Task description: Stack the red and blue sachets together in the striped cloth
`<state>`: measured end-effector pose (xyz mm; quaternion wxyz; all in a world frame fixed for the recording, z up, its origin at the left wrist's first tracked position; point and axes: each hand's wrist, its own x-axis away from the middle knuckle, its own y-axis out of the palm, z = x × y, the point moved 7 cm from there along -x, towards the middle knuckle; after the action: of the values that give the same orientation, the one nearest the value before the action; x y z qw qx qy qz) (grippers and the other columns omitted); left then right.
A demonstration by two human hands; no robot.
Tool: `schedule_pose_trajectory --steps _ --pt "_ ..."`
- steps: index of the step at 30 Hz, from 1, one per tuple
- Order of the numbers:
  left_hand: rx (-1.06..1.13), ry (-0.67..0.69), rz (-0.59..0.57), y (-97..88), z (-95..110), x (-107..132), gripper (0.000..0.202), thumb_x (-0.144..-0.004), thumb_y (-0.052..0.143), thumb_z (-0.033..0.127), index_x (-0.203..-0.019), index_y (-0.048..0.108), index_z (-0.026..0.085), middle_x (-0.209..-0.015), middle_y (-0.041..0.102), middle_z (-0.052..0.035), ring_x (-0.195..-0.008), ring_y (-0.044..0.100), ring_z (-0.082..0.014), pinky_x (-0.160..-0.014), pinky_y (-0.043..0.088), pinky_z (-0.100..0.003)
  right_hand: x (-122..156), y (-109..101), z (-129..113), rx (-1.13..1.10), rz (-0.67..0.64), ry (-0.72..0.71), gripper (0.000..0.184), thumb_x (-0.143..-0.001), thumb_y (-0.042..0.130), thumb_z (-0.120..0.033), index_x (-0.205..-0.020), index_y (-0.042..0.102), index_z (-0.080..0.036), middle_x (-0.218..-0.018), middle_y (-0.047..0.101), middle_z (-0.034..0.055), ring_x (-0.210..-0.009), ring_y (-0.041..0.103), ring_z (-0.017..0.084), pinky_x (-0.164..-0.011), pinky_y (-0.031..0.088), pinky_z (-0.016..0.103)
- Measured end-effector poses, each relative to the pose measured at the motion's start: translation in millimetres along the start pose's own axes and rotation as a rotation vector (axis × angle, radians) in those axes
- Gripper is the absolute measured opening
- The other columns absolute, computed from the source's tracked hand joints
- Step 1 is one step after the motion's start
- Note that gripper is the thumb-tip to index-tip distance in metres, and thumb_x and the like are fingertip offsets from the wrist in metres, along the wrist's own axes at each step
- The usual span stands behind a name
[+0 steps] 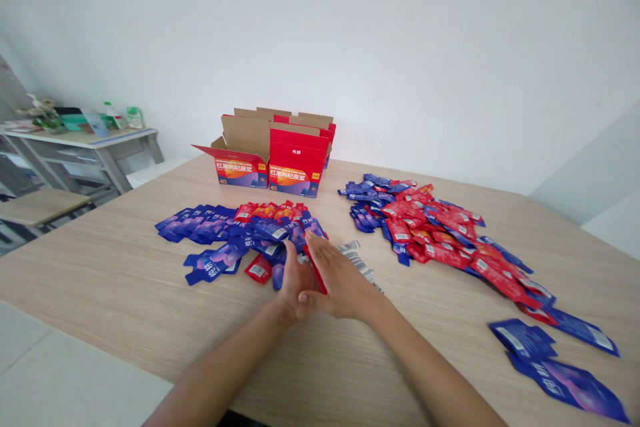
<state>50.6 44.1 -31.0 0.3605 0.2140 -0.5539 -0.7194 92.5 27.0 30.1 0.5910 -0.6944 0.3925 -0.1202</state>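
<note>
1. Clamping red sachets (317, 275) on edge between left hand (291, 285) and right hand (341, 280), fingers straight and pressed shut against them; long axis running away toward the open cartons (295, 170).
2. Sitting at the near rim of a mixed sachet pile (240, 230); bare tabletop (125, 293) open leftward and nearer.
3. Mostly hidden by palms; count unreadable.

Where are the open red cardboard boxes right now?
In the head view the open red cardboard boxes stand at the far edge of the light wooden table, left of centre, behind the near pile of blue and red sachets.
</note>
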Motion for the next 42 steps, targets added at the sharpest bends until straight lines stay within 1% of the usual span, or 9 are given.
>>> schedule_pose_trajectory --steps 4,12,16,22,27,32,34,37,42 --pt "-0.033 -0.046 -0.049 0.5 -6.0 1.5 0.111 -0.076 0.015 0.093 -0.145 0.052 0.014 -0.142 0.060 -0.0175 -0.146 0.038 -0.0355 -0.122 0.023 -0.050 2.3 -2.9 -4.3 -0.035 0.023 -0.057 0.093 -0.096 0.058 -0.035 -0.162 -0.004 -0.013 -0.167 0.011 0.0211 -0.155 0.013 0.029 -0.122 0.028 0.054" --pt "0.004 0.169 0.014 2.4 37.1 10.8 0.100 -0.086 0.012 0.084 -0.114 0.072 0.009 -0.134 0.064 -0.0196 -0.147 0.037 -0.0339 -0.122 0.022 -0.041 5.4 -4.1 -26.8 -0.110 -0.006 -0.191 0.078 -0.104 0.040 -0.021 -0.161 -0.013 -0.018 -0.169 0.005 0.0153 -0.156 0.004 0.024 -0.126 0.020 0.051" --pt "0.036 0.107 -0.004 1.0 21.4 9.7 0.095 -0.084 0.022 0.086 -0.120 0.069 0.012 -0.134 0.064 -0.0182 -0.145 0.041 -0.0337 -0.121 0.026 -0.043 4.2 -3.2 -20.0 -0.215 0.046 -0.144 0.073 -0.105 0.033 -0.018 -0.161 -0.013 -0.023 -0.170 0.002 0.0094 -0.156 0.004 0.021 -0.127 0.016 0.050" --pt "0.050 -0.038 -0.067 -3.5 -13.6 1.6 0.089 -0.085 0.028 0.085 -0.123 0.067 0.015 -0.130 0.068 -0.0155 -0.142 0.045 -0.0313 -0.119 0.031 -0.042 1.3 2.7 13.1 -0.364 0.134 0.039 0.065 -0.107 0.032 -0.027 -0.162 -0.003 -0.030 -0.170 0.003 0.0028 -0.156 0.006 0.019 -0.127 0.018 0.046" --pt "0.079 0.026 -0.035 -2.8 -0.5 2.0 0.087 -0.086 0.028 0.084 -0.121 0.068 0.015 -0.121 0.072 -0.0148 -0.138 0.051 -0.0289 -0.117 0.033 -0.040 1.0 -0.7 4.2 -0.412 0.191 0.003 0.056 -0.108 0.029 -0.031 -0.162 0.015 -0.030 -0.170 0.007 0.0011 -0.156 0.007 0.020 -0.127 0.015 0.049" --pt "0.069 0.130 -0.011 5.7 15.5 7.1 0.093 -0.086 0.024 0.084 -0.127 0.065 0.010 -0.123 0.071 -0.0187 -0.134 0.054 -0.0331 -0.116 0.034 -0.047 4.8 -14.8 4.4 -0.647 0.395 0.097 0.049 -0.107 0.039 -0.040 -0.155 0.039 -0.033 -0.161 0.038 0.0018 -0.150 0.033 0.021 -0.123 0.030 0.047" --pt "0.076 0.163 0.019 7.4 20.7 6.9 0.093 -0.088 0.024 0.082 -0.131 0.062 0.010 -0.127 0.069 -0.0192 -0.134 0.054 -0.0337 -0.116 0.035 -0.048 6.0 -22.1 13.5 -0.615 0.456 0.142 0.044 -0.106 0.040 -0.040 -0.148 0.051 -0.031 -0.159 0.043 0.0037 -0.148 0.037 0.023 -0.122 0.032 0.047" --pt "0.077 0.179 0.046 9.0 26.4 5.0 0.088 -0.090 0.028 0.079 -0.138 0.058 0.011 -0.131 0.068 -0.0182 -0.132 0.056 -0.0336 -0.115 0.036 -0.050 4.2 -30.2 24.0 -0.379 0.375 0.164 0.041 -0.105 0.040 -0.036 -0.137 0.062 -0.024 -0.160 0.040 0.0085 -0.148 0.038 0.026 -0.122 0.032 0.048" --pt "0.061 0.136 0.062 9.8 25.2 5.0 0.088 -0.091 0.027 0.077 -0.139 0.057 0.010 -0.128 0.069 -0.0189 -0.124 0.062 -0.0336 -0.106 0.046 -0.049 5.5 -24.5 24.5 -0.095 0.142 0.281 0.044 -0.101 0.050 -0.032 -0.141 0.056 -0.016 -0.162 0.034 0.0178 -0.147 0.038 0.032 -0.119 0.037 0.051"
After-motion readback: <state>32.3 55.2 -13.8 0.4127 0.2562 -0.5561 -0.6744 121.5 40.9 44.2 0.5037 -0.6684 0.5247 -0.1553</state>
